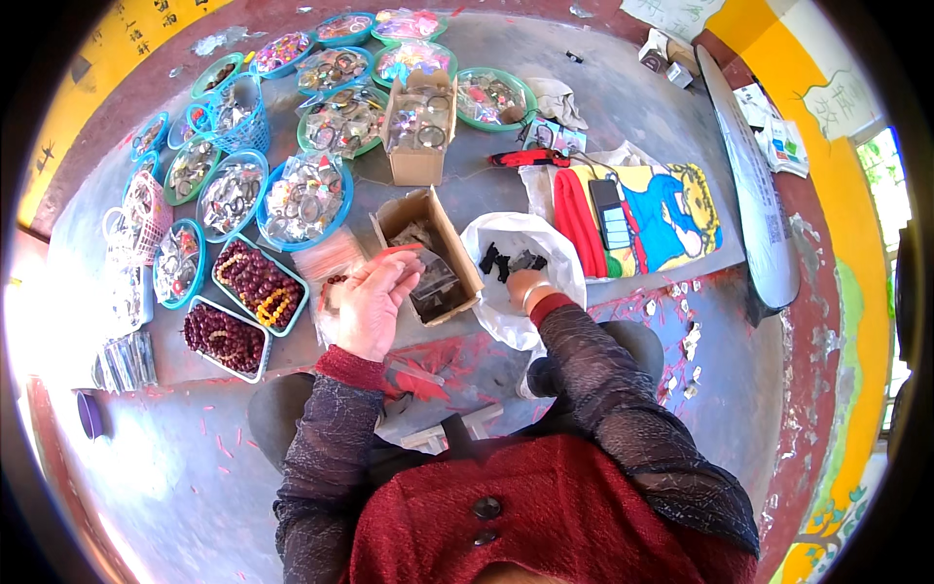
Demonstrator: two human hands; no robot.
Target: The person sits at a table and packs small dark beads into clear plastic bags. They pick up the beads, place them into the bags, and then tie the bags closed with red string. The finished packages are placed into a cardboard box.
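Tabletop point(632, 117): crowded with trinket baskets point(251, 134), colourful folded towel point(666, 219)
White bag point(504, 321): crumpled, open, beside the box
Cardboard box point(449, 307): open, clear packets inside
Left hand point(370, 307): bent fingers near the box, grasp unclear
Right hand point(530, 289): inside the bag, fingers' grip cannot be told
Black pieces point(502, 265): small, irregular, in the bag

Dark characters point(167, 18) are running down the yellow wall point(107, 73) at upper left, while greenish characters point(835, 115) are standing out on a white patch point(815, 105) of the opposite wall. Fainter green strokes are marking a white panel point(654, 12) at the top edge. A long pale board point(732, 146) at right is carrying fine print, too small to be making out.
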